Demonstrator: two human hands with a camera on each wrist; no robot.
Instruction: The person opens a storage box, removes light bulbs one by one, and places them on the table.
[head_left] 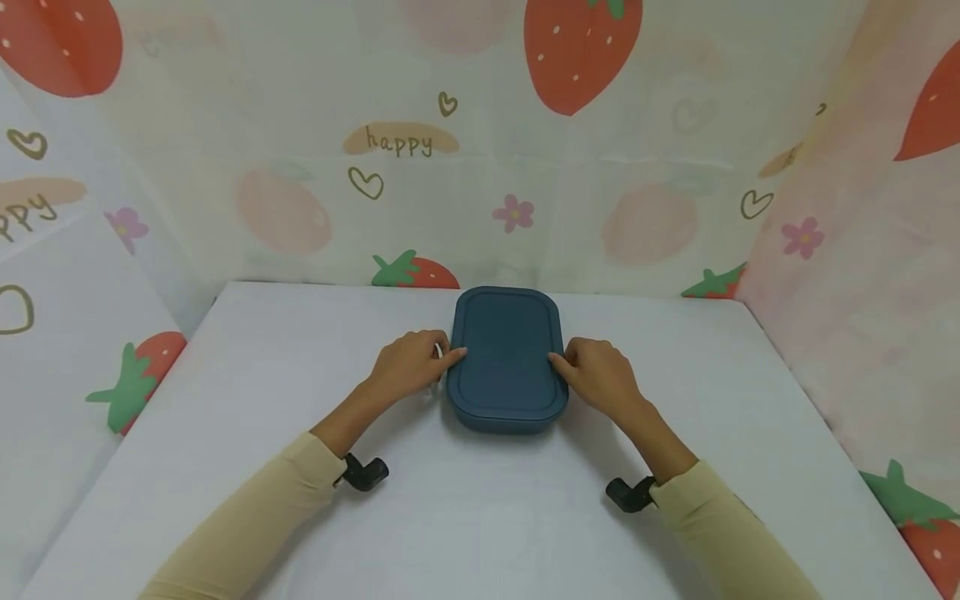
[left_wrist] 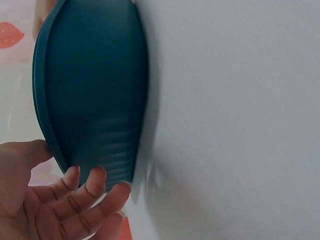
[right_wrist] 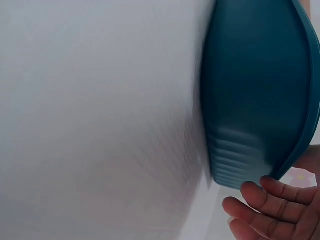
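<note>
A dark blue lunch box with a fitted lid stands on the white table, near its far edge in the head view. My left hand grips its left side, thumb on the lid's rim and the other fingers along the wall. From the right, my right hand holds the opposite side in the same way. Ridges show low on the box wall in the left wrist view, with the fingertips against it. The right wrist view has the thumb partly hidden behind the lid's rim.
The white table stretches toward me and to both sides. Behind it and at the sides hang cloths printed with strawberries, hearts and flowers. A black wrist camera sits at the left cuff and another at the right cuff.
</note>
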